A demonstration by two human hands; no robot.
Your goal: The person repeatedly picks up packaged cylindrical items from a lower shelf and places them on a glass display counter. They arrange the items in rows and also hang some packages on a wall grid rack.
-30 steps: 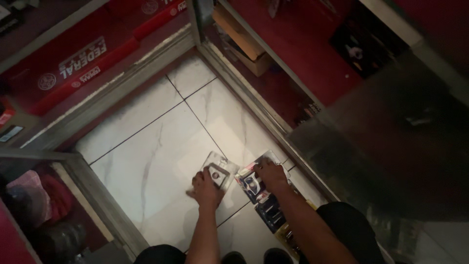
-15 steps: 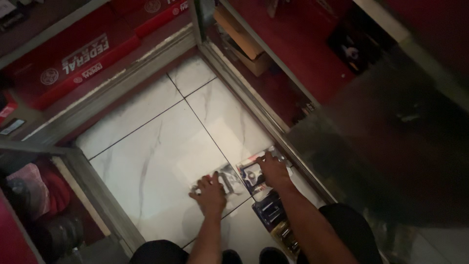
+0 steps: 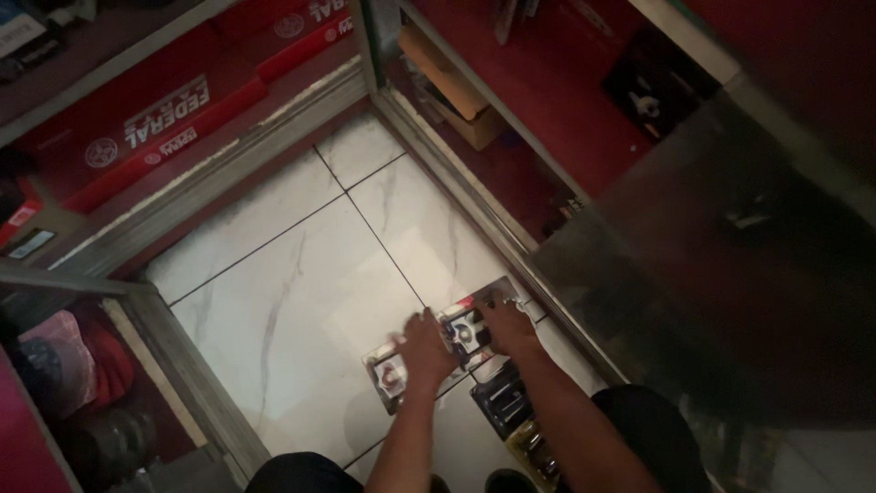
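Over on the left, a clear blister pack (image 3: 387,374) now lies flat on the white tiled floor (image 3: 301,301), and the left hand (image 3: 427,350) has slid right, fingers spread and pressing down beside it. The right hand (image 3: 507,327) has shifted too, palm down and fingers splayed on a 2nd pack (image 3: 467,329), with more dark packs (image 3: 509,413) lined up below it.

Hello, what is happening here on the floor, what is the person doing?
A person crouches over a white tiled floor between glass display cabinets. The left hand lies flat on a clear blister pack. The right hand touches another blister pack beside it. More dark packs lie in a row toward the person's knees.
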